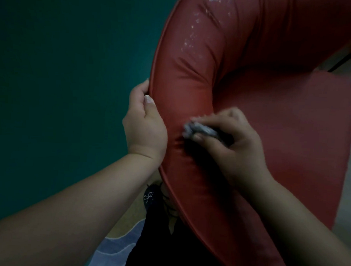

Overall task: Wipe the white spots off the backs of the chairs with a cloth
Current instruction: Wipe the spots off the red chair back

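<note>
A red padded chair back (pixel 194 77) curves from the top of the view down to the bottom right. White spots (pixel 194 32) speckle its upper part. My left hand (pixel 145 120) grips the piped left edge of the back, thumb on the front face. My right hand (pixel 230 142) holds a bunched grey cloth (pixel 198 130) and presses it against the lower middle of the back, where the cover wrinkles. The red seat (pixel 299 137) lies to the right.
A dark teal wall (pixel 63 79) fills the left side. Below are my dark clothing and shoe (pixel 154 199) on a pale floor with a light blue patch (pixel 115 248). A pale floor strip shows at the right edge (pixel 350 178).
</note>
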The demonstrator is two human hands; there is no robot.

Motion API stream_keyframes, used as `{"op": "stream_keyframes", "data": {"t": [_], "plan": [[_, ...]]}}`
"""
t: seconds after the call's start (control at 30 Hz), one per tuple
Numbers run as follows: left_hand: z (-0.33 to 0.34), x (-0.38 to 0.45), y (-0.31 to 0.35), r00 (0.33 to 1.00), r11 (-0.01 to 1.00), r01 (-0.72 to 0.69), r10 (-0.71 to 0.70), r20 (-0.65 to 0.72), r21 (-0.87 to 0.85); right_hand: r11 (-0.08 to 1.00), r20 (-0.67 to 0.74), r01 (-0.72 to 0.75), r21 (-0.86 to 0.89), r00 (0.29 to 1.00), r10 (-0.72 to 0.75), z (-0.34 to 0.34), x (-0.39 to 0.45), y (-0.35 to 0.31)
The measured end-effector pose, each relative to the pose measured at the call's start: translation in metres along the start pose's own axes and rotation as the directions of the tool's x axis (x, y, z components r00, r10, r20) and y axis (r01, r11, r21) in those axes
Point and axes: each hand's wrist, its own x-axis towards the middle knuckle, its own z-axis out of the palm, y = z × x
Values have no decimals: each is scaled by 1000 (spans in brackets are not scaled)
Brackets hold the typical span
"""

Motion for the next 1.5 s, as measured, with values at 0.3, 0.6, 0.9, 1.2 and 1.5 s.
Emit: {"op": "stream_keyframes", "data": {"t": [0.3, 0.6, 0.9, 1.2, 1.5], "plan": [[-12, 6, -2, 989, 987, 38, -15, 146, -156, 952, 355, 243, -186, 920, -166, -6, -34, -1], [-14, 8, -9, 982, 983, 31, 4, 188, -183, 899, 345, 330, -289, 912, -223, 15, -22, -14], [-18, 13, -10, 964, 964, 129, -66, 259, -233, 887, 249, 350, -301, 927, -281, 20, -6, -6], [-14, 8, -8, 979, 988, 71, -43, 201, -135, 935, -57, 284, -213, 951, -302, 37, 56, 10], [-10, 16, 5, 963, 991, -78, 48, 264, 105, 990, -209, 80, -117, 973, -103, 26, 79, 21]]}}
